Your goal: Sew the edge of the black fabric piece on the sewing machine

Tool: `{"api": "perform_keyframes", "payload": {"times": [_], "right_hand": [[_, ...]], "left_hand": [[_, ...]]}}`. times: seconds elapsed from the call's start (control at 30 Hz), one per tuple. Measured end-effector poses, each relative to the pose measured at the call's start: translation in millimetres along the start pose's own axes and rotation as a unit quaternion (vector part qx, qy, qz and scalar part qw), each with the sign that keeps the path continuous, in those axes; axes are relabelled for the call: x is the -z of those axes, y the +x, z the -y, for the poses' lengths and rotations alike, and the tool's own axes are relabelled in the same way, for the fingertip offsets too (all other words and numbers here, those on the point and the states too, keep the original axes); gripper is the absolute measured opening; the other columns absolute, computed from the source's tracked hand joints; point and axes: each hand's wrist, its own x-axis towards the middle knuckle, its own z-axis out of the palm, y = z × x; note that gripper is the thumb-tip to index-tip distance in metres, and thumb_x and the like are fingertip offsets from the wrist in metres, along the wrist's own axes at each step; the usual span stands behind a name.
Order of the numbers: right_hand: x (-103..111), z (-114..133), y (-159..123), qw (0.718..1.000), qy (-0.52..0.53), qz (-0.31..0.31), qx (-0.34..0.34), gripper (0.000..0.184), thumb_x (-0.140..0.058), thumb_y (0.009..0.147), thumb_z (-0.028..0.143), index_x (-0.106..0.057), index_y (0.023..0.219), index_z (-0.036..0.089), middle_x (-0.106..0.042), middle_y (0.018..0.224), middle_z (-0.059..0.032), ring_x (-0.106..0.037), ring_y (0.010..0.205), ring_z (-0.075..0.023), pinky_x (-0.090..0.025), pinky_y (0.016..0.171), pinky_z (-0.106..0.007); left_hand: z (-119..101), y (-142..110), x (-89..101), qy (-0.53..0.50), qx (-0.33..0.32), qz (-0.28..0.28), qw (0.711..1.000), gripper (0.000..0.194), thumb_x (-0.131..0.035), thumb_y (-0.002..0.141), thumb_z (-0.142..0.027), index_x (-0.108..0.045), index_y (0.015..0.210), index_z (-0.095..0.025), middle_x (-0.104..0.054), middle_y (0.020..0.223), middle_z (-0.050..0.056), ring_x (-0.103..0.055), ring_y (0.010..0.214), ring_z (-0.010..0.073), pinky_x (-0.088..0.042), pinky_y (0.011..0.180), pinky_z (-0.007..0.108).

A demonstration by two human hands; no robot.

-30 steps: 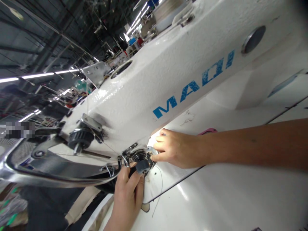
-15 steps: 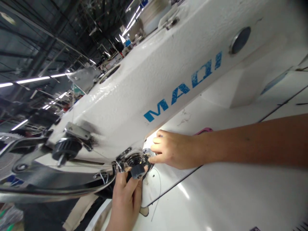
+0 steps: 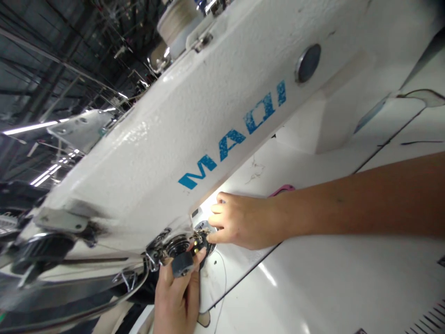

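Observation:
The white sewing machine with blue MAQI lettering slants across the view. My left hand is at its needle end, below the dark tension knob, fingers closed on dark fabric beside the presser foot. From the right comes my right hand, fingers curled in and index tip touching the edge of that fabric by the needle plate. What its other fingertips hold is hidden. A small yellowish spot shows between the hands. Loose thread trails over the table.
A pink-handled tool lies partly behind my right forearm. A thread spool stands on top of the machine. A blurred metal lever guard juts out at lower left. The white table spreads out at lower right.
The view has shifted, so the machine sits further left and lower. My left thumb tip shows more plainly by the dark fabric. Both hands stay at the needle area.

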Motion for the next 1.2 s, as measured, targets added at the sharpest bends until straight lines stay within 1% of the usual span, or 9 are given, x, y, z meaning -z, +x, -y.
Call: {"api": "perform_keyframes", "payload": {"times": [0.1, 0.27, 0.4, 0.6, 0.9, 0.97, 1.03, 1.1, 1.2], "right_hand": [[4, 1, 0, 1.000, -0.001, 0.014, -0.006, 0.012, -0.056, 0.079, 0.009, -0.062, 0.084, 0.018, -0.051, 0.077, -0.0038, -0.046, 0.075, -0.0226, -0.024, 0.065, -0.037], [8, 1, 2, 0.999, 0.015, 0.036, -0.019, 0.006, -0.060, 0.080, 0.012, -0.062, 0.081, 0.017, -0.053, 0.078, -0.0040, -0.046, 0.078, -0.0232, -0.024, 0.065, -0.037], [9, 1, 2, 0.999, 0.027, 0.029, -0.016, 0.004, -0.060, 0.081, 0.013, -0.062, 0.081, 0.017, -0.054, 0.080, -0.0039, -0.047, 0.079, -0.0228, -0.025, 0.066, -0.037], [9, 0, 4, 0.998, 0.039, 0.047, -0.013, 0.005, -0.059, 0.080, 0.011, -0.061, 0.078, 0.016, -0.054, 0.077, -0.0042, -0.047, 0.078, -0.0225, -0.025, 0.065, -0.038], [7, 0, 7, 0.998, 0.040, 0.037, -0.022, 0.007, -0.061, 0.078, 0.010, -0.062, 0.077, 0.017, -0.056, 0.078, -0.0042, -0.048, 0.079, -0.0230, -0.025, 0.066, -0.037], [6, -1, 11, 0.996, 0.060, 0.046, -0.043, 0.009, -0.061, 0.079, 0.009, -0.062, 0.076, 0.017, -0.057, 0.078, -0.0033, -0.050, 0.080, -0.0225, -0.025, 0.068, -0.037], [4, -1, 16, 0.988, 0.117, 0.047, -0.095, 0.012, -0.060, 0.082, 0.009, -0.064, 0.075, 0.019, -0.059, 0.077, -0.0008, -0.051, 0.078, -0.0196, -0.026, 0.070, -0.037], [1, 0, 21, 0.969, 0.188, 0.029, -0.156, 0.014, -0.062, 0.082, 0.010, -0.067, 0.074, 0.020, -0.061, 0.074, 0.0022, -0.050, 0.073, -0.0159, -0.027, 0.072, -0.035], [-2, 1, 28, 0.941, 0.256, -0.002, -0.220, 0.013, -0.066, 0.075, 0.008, -0.068, 0.070, 0.020, -0.060, 0.066, 0.0052, -0.048, 0.066, -0.0120, -0.029, 0.071, -0.032]], "left_hand": [[0, 2, 1.5, 0.011, -0.002, 0.007, 1.000, 0.029, -0.048, 0.088, -0.008, -0.059, 0.111, -0.021, -0.053, 0.115, 0.006, -0.053, 0.110, 0.0168, -0.043, 0.093, 0.027], [0, 6, 2.7, 0.022, -0.022, 0.003, 1.000, 0.028, -0.047, 0.087, -0.008, -0.058, 0.109, -0.021, -0.055, 0.110, 0.007, -0.057, 0.105, 0.0181, -0.048, 0.090, 0.030], [1, 10, 3.7, 0.035, -0.036, 0.012, 0.999, 0.029, -0.048, 0.085, -0.007, -0.058, 0.108, -0.022, -0.056, 0.108, 0.007, -0.058, 0.101, 0.0209, -0.050, 0.088, 0.036], [2, 13, 4.7, 0.042, -0.058, -0.004, 0.997, 0.027, -0.049, 0.083, -0.005, -0.059, 0.105, -0.017, -0.056, 0.107, 0.008, -0.059, 0.097, 0.0188, -0.049, 0.083, 0.030], [1, 5, 2.6, 0.015, -0.010, -0.001, 1.000, 0.029, -0.051, 0.084, -0.006, -0.060, 0.106, -0.022, -0.057, 0.108, 0.006, -0.057, 0.103, 0.0189, -0.047, 0.089, 0.031], [1, 4, 2.1, 0.013, -0.002, 0.000, 1.000, 0.028, -0.051, 0.084, -0.007, -0.061, 0.106, -0.022, -0.057, 0.109, 0.006, -0.057, 0.103, 0.0183, -0.047, 0.088, 0.029], [0, 4, 1.1, 0.005, 0.006, -0.001, 1.000, 0.028, -0.051, 0.085, -0.007, -0.061, 0.107, -0.021, -0.056, 0.110, 0.006, -0.057, 0.104, 0.0175, -0.047, 0.088, 0.028], [-2, 5, -0.3, -0.007, 0.011, -0.007, 1.000, 0.028, -0.050, 0.086, -0.006, -0.060, 0.107, -0.021, -0.055, 0.110, 0.007, -0.056, 0.105, 0.0169, -0.046, 0.089, 0.028], [-3, 6, -2.0, -0.022, 0.008, -0.018, 1.000, 0.028, -0.049, 0.087, -0.006, -0.060, 0.108, -0.021, -0.054, 0.110, 0.007, -0.055, 0.105, 0.0169, -0.044, 0.090, 0.029]]}}
